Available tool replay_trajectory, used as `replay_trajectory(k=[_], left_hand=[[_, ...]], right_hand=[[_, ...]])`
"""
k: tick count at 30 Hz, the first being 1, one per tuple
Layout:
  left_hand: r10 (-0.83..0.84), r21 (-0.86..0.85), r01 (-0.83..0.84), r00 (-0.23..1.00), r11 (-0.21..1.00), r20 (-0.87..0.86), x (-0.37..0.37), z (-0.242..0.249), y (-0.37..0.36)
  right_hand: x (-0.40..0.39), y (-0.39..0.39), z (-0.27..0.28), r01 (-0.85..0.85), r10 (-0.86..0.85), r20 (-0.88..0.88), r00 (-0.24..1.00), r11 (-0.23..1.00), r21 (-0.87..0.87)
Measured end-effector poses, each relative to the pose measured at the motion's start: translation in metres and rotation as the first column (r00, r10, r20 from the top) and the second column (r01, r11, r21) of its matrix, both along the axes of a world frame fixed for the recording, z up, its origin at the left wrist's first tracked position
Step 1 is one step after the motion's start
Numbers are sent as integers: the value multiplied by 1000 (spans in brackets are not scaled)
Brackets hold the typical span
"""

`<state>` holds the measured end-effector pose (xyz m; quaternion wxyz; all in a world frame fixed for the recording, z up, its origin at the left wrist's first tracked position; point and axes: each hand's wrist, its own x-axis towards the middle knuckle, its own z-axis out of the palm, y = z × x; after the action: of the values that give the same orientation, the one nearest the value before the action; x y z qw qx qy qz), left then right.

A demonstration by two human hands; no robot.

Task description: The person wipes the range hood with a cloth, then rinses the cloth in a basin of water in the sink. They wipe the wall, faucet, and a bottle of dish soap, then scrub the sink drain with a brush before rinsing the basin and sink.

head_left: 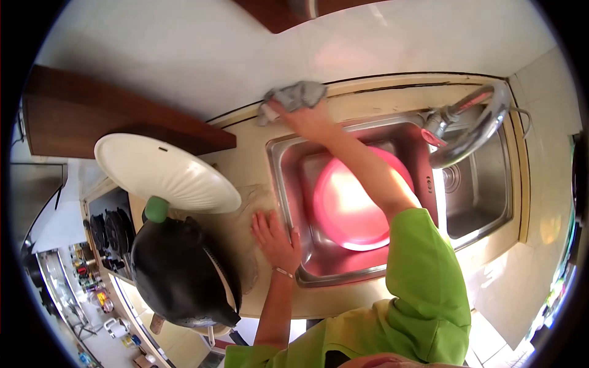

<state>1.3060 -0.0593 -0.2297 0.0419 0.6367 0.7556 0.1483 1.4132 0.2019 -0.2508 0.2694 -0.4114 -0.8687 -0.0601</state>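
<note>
My right hand point(305, 121) reaches across the sink and presses a crumpled grey cloth point(300, 94) on the back ledge of the counter, against the wall. Its fingers are closed on the cloth and partly hidden by it. My left hand point(276, 240) lies flat on the counter point(245, 264), fingers stretched out, beside the left rim of the steel sink point(288, 267). Beneath my right forearm, a pink round basin point(353, 202) sits in the larger sink bowl.
Left of my left hand stands a black wok point(175, 270). A large cream oval lid or tray point(165, 175) leans behind it, near a green knob point(157, 209). A chrome faucet point(478, 135) arches by the smaller sink bowl point(478, 196). A brown wooden panel point(116, 116) juts out at left.
</note>
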Motion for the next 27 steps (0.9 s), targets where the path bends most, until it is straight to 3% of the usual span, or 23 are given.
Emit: replay_trajectory(k=[1,2,5,7,8,10,11,13,14,16,17,20,22,24,25,27], left_hand=[[-15,1,15,1000,1000,4,1,0,0],[-12,-1,12,1000,1000,-11,1,0,1],[-24,-6,24,999,1000,-37,2,2,2],[-34,-7,34,998,999,-53,1,2,3],[-28,-16,27,998,1000,-62,1,1,2],[-26,-20,24,997,1000,-74,0,1,2],[-33,-12,32,996,999,-78,0,2,2],[-43,-2,43,996,999,-74,1,2,3],[-44,0,44,997,999,-66,0,2,2],[-54,-1,54,997,999,-52,1,1,2],[-55,5,55,998,998,-44,1,1,1],[-42,0,42,998,999,-51,-1,1,1],[-48,-15,47,998,999,-52,1,0,1],[-45,13,45,998,999,-42,1,-1,3],[-47,14,47,998,999,-48,1,-1,4],[-59,10,60,997,998,-51,0,0,3]], right_hand=[[21,-1,2,101,-62,167,984,967,-235],[39,1,1,116,-77,169,983,965,-234],[80,8,-1,176,-174,28,984,969,-175],[94,8,-4,261,-290,-222,931,953,-152],[102,6,-1,266,-296,-229,927,952,-154],[121,4,6,490,-569,-323,757,820,-296],[132,8,2,494,-573,-324,753,817,-297],[151,25,-4,747,-589,-558,584,659,87],[149,30,0,748,-590,-555,586,657,91],[139,38,2,816,-628,-693,354,570,-100],[125,40,6,830,-606,-739,295,545,-115],[62,21,-1,763,-583,-602,546,643,69],[43,14,0,732,-550,-577,604,669,128],[43,13,-3,496,-391,-484,783,861,107],[53,17,-10,455,-348,-486,802,882,119],[90,27,-12,558,-407,-536,739,817,148]])
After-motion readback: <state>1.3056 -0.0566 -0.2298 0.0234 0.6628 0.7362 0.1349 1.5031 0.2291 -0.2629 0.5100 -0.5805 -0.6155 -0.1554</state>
